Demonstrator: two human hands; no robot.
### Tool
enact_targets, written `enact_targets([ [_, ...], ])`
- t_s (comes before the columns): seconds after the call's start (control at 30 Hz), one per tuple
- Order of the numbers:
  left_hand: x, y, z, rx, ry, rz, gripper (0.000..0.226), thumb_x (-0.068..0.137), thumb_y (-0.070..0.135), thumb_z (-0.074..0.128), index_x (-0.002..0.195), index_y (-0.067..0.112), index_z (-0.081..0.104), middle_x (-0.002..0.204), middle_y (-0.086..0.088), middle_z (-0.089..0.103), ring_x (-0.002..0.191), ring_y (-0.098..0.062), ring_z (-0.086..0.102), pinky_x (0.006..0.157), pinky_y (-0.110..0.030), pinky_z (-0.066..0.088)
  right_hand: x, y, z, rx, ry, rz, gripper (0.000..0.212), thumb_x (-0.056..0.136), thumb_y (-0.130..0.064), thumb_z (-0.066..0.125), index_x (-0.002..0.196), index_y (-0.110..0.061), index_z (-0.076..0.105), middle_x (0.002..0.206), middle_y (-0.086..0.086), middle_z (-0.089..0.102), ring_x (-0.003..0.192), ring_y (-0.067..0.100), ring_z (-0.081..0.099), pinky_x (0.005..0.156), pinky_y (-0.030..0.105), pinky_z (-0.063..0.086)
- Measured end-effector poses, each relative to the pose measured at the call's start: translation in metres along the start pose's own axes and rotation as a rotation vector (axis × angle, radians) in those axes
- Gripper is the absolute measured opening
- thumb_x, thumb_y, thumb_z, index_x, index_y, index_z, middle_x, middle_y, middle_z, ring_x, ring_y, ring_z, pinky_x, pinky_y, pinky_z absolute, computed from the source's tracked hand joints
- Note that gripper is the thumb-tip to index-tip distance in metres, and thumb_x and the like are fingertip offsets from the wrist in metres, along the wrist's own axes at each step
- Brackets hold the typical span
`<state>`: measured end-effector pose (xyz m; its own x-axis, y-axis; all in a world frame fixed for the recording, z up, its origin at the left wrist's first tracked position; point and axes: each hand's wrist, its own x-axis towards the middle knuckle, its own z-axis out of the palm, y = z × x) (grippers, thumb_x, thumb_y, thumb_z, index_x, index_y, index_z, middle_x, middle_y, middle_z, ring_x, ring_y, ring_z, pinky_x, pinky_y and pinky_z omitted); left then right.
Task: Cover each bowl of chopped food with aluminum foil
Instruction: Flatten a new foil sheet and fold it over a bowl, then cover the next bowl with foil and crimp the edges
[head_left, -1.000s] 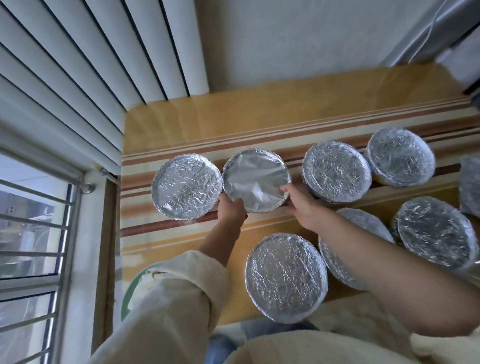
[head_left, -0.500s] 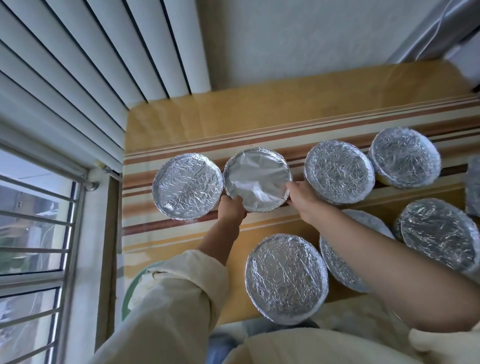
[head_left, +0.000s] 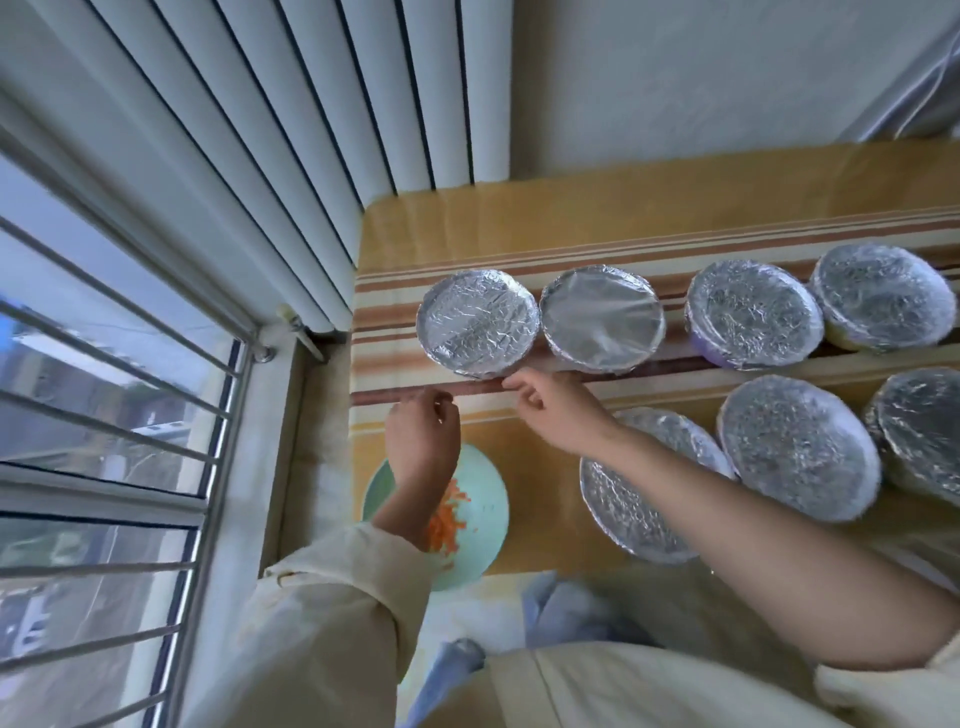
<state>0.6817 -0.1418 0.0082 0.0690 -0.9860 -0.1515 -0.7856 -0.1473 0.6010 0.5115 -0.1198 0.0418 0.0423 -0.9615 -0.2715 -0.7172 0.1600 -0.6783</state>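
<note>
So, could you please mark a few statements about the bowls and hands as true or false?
1. The green bowl of carrot is uncovered. True.
2. Both hands grip a foiled bowl. False: the left hand and right hand hold nothing, just in front of the back row.
3. All four back-row bowls are foiled. True.
4. The window is on the person's right. False: the window is on the left.
</note>
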Motion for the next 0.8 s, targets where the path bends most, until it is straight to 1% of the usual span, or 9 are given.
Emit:
enact_targets([
  [0.1,-0.026,-0.050,-0.035,0.173,0.067,-0.136,0.035,0.091,0.032,0.055,0.120,0.016,0.065,0.121,-0.016,0.060,0.115,-0.036,0.051,0.092,-0.041,0.040,-0.010,-0.005,0.055,-0.138,-0.149,0.013,0.046,0.093,-0.020,0.056,0.137,-0.011,0.045,0.129,0.013,0.056,0.112,0.025,0.056,0.088,0.029,0.041],
  [0.17,-0.040,-0.077,-0.049,0.183,-0.034,-0.263,0.045,0.093,0.042,0.053,0.130,0.017,0.057,0.128,-0.016,0.055,0.116,-0.035,0.053,0.091,-0.040,0.044,-0.017,-0.003,0.080,-0.188,-0.126,0.050,0.046,0.090,-0.014,0.057,0.135,-0.012,0.047,0.129,0.013,0.057,0.115,0.030,0.055,0.089,0.033,0.044],
  [0.23,-0.051,-0.095,-0.053,0.041,-0.226,-0.376,0.048,0.095,0.041,0.051,0.133,0.013,0.051,0.126,-0.018,0.058,0.106,-0.036,0.062,0.081,-0.040,0.053,-0.022,0.000,0.094,-0.198,-0.043,0.079,0.037,0.084,-0.004,0.054,0.120,-0.014,0.056,0.114,0.012,0.065,0.105,0.032,0.060,0.081,0.035,0.049],
  [0.3,-0.061,-0.101,-0.050,-0.272,-0.363,-0.501,0.034,0.098,0.025,0.049,0.126,0.008,0.051,0.119,-0.022,0.060,0.094,-0.038,0.067,0.070,-0.048,0.061,-0.026,0.003,0.098,-0.219,0.033,0.090,0.033,0.081,0.001,0.052,0.110,-0.012,0.060,0.105,0.012,0.067,0.098,0.032,0.062,0.076,0.035,0.049],
  [0.4,-0.073,-0.095,-0.037,-0.466,-0.425,-0.550,0.019,0.100,0.008,0.039,0.116,0.006,0.050,0.114,-0.023,0.061,0.086,-0.042,0.070,0.066,-0.056,0.059,-0.037,0.007,0.091,-0.263,0.092,0.125,0.037,0.084,0.003,0.050,0.117,-0.011,0.058,0.107,0.014,0.067,0.099,0.033,0.062,0.079,0.036,0.049],
  [0.57,-0.082,-0.077,-0.017,-0.642,-0.476,-0.565,0.020,0.101,0.004,0.038,0.120,0.005,0.044,0.114,-0.024,0.059,0.071,-0.031,0.066,0.050,-0.036,0.060,-0.053,0.019,0.074,-0.254,0.143,0.100,0.050,0.087,-0.005,0.055,0.136,-0.013,0.049,0.126,0.014,0.060,0.113,0.032,0.056,0.092,0.036,0.045],
  [0.63,-0.084,-0.076,-0.013,-0.601,-0.516,-0.549,0.023,0.101,0.008,0.041,0.124,0.004,0.043,0.109,-0.023,0.059,0.071,-0.029,0.064,0.057,-0.037,0.061,-0.060,0.022,0.068,-0.244,0.145,0.093,0.048,0.090,-0.008,0.055,0.137,-0.012,0.048,0.134,0.010,0.054,0.121,0.027,0.051,0.100,0.033,0.038],
  [0.7,-0.085,-0.076,-0.012,-0.342,-0.488,-0.463,0.037,0.100,0.019,0.049,0.133,0.003,0.043,0.114,-0.020,0.057,0.086,-0.032,0.062,0.077,-0.045,0.058,-0.067,0.024,0.062,-0.194,0.151,0.064,0.045,0.090,-0.009,0.057,0.135,-0.011,0.052,0.132,0.009,0.054,0.118,0.025,0.052,0.101,0.031,0.038],
  [0.8,-0.089,-0.064,-0.017,0.019,-0.212,-0.203,0.048,0.094,0.022,0.054,0.138,0.007,0.044,0.131,-0.017,0.047,0.115,-0.036,0.051,0.094,-0.039,0.044,-0.081,0.029,0.046,-0.063,0.270,-0.007,0.037,0.088,-0.004,0.057,0.123,-0.012,0.062,0.118,0.007,0.062,0.102,0.021,0.061,0.093,0.036,0.048],
])
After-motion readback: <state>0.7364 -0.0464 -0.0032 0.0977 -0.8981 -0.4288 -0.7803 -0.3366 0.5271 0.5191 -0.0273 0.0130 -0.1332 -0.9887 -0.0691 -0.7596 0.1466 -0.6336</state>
